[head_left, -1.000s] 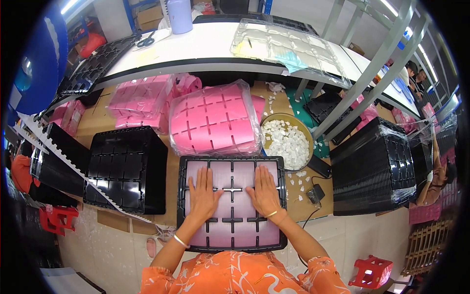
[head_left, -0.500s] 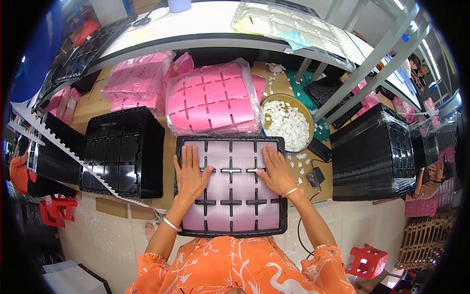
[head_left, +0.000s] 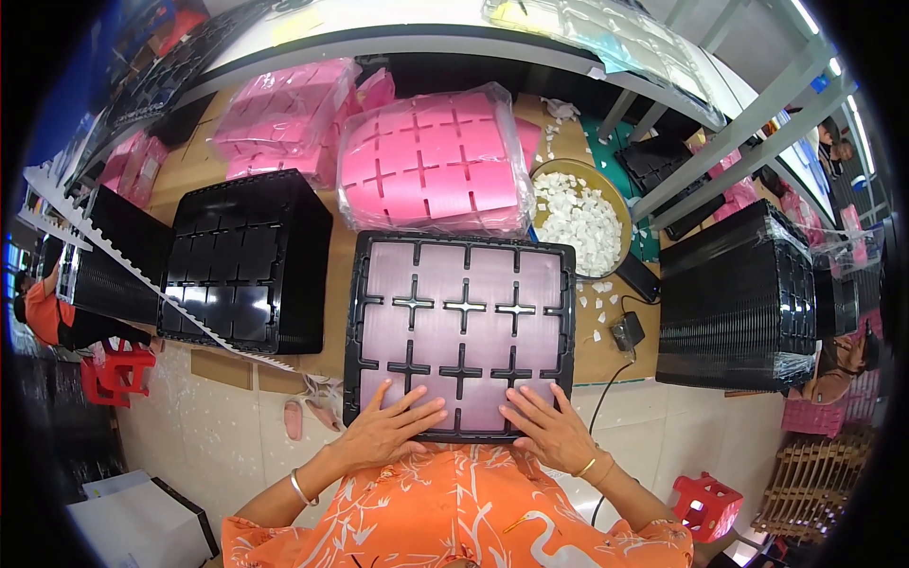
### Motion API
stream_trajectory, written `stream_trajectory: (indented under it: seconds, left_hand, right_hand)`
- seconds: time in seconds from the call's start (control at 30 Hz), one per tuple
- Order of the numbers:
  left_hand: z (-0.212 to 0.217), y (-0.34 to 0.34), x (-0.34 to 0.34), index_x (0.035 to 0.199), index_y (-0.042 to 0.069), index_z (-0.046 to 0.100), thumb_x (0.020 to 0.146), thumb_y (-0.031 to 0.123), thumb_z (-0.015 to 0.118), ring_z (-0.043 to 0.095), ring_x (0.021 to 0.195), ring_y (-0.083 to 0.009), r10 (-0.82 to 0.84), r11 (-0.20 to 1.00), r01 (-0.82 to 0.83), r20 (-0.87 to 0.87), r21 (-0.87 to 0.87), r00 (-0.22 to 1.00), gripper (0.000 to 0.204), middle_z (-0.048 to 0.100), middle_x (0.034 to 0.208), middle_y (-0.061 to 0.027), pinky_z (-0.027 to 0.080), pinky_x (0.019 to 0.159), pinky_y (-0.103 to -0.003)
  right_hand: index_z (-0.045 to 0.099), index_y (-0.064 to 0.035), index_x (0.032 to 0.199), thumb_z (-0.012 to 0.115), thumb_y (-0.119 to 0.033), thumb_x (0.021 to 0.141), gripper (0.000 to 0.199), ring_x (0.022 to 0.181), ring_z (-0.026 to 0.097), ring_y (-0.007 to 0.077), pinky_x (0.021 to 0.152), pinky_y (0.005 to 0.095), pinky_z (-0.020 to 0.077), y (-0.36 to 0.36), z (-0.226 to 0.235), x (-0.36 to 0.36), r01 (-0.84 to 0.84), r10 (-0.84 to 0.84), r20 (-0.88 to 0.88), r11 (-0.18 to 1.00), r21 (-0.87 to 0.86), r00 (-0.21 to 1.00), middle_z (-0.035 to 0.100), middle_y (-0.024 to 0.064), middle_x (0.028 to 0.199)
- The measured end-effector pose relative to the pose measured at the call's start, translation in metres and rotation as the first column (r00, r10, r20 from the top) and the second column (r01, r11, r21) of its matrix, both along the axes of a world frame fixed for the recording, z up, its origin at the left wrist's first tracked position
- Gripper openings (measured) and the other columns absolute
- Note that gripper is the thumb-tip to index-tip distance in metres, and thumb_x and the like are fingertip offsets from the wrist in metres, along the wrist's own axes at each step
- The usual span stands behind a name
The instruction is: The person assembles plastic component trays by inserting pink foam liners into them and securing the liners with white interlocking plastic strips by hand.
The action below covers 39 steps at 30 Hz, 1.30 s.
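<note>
Wooden bench (head_left: 331,251): both hands' fingers (head_left: 417,402) flat, spread on pink-filled black tray (head_left: 461,331), wrapped pink stack (head_left: 434,163) behind.

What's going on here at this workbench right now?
A person in an orange patterned top has both hands flat on the near edge of a black tray lined with pale pink sheets. The left hand and right hand rest palms down, fingers spread, gripping nothing. Behind the tray sits a bagged stack of pink sheets, a bowl of white bits to its right, and a stack of black trays on the left.
</note>
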State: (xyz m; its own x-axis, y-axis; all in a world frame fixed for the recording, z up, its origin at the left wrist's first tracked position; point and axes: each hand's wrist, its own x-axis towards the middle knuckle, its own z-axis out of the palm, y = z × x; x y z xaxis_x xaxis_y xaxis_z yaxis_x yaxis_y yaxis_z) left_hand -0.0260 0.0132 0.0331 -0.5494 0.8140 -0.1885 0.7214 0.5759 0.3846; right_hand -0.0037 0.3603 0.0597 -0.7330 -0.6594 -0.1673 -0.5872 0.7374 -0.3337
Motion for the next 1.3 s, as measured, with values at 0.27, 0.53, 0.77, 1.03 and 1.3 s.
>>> stream_trajectory:
  seconds: [0.27, 0.53, 0.77, 1.03, 1.3]
  left_hand:
    - [0.003, 0.008, -0.013, 0.156, 0.017, 0.033, 0.094, 0.043, 0.058, 0.024, 0.151, -0.0183, 0.133, 0.989, -0.136, 0.053, 0.062, 0.99, 0.072, 0.031, 0.162, 0.0022, 0.012, 0.12, -0.055]
    - [0.004, -0.015, 0.017, 0.155, 0.02, 0.035, 0.092, 0.038, 0.062, 0.025, 0.15, -0.0189, 0.156, 0.987, -0.157, -0.02, -0.023, 0.988, 0.071, 0.032, 0.161, 0.0027, 0.013, 0.12, -0.052]
    - [0.006, -0.026, 0.027, 0.154, 0.011, 0.034, 0.089, 0.04, 0.066, 0.024, 0.15, -0.0218, 0.292, 0.954, -0.294, -0.033, -0.068, 0.956, 0.078, 0.029, 0.162, -0.0037, 0.011, 0.119, -0.054]
    - [0.021, -0.05, 0.049, 0.147, 0.009, 0.045, 0.085, 0.035, 0.072, 0.029, 0.148, -0.0263, 0.373, 0.909, -0.397, -0.178, -0.126, 0.911, 0.072, 0.037, 0.157, -0.0052, 0.012, 0.116, -0.063]
    - [0.002, -0.043, 0.042, 0.133, 0.006, 0.059, 0.086, 0.024, 0.073, 0.04, 0.141, -0.0293, 0.398, 0.917, -0.389, -0.143, 0.084, 0.906, 0.053, 0.054, 0.141, -0.0072, 0.015, 0.114, -0.065]
  right_hand:
    - [0.043, -0.0081, 0.148, 0.059, -0.031, 0.096, 0.059, 0.145, 0.036, 0.0218, 0.117, 0.0499, 0.0265, -0.039, -0.03, -0.006, -0.041, 0.039, -0.015, 0.99, -0.136, 0.999, 0.04, 0.0066, 0.156]
    - [0.045, -0.0072, 0.147, 0.059, -0.029, 0.098, 0.055, 0.143, 0.038, 0.0219, 0.118, 0.0455, 0.0279, -0.029, -0.024, 0.016, -0.047, 0.061, 0.067, 0.981, -0.191, 0.996, 0.046, 0.0066, 0.151]
    - [0.038, 0.0002, 0.148, 0.061, -0.029, 0.095, 0.065, 0.144, 0.036, 0.0353, 0.116, 0.0443, 0.0318, -0.019, -0.02, 0.028, 0.241, -0.236, 0.048, 0.957, -0.161, 0.97, 0.039, 0.0181, 0.154]
    - [0.039, 0.0022, 0.146, 0.063, -0.029, 0.093, 0.067, 0.143, 0.037, 0.0328, 0.117, 0.0469, 0.0286, -0.001, -0.013, 0.059, 0.325, -0.32, -0.068, 0.943, 0.073, 0.945, 0.04, 0.0195, 0.153]
    - [0.05, -0.0022, 0.14, 0.066, -0.016, 0.088, 0.055, 0.141, 0.042, 0.0262, 0.115, 0.0491, 0.03, 0.013, -0.009, 0.054, 0.302, -0.304, -0.051, 0.952, -0.04, 0.951, 0.047, 0.0115, 0.15]
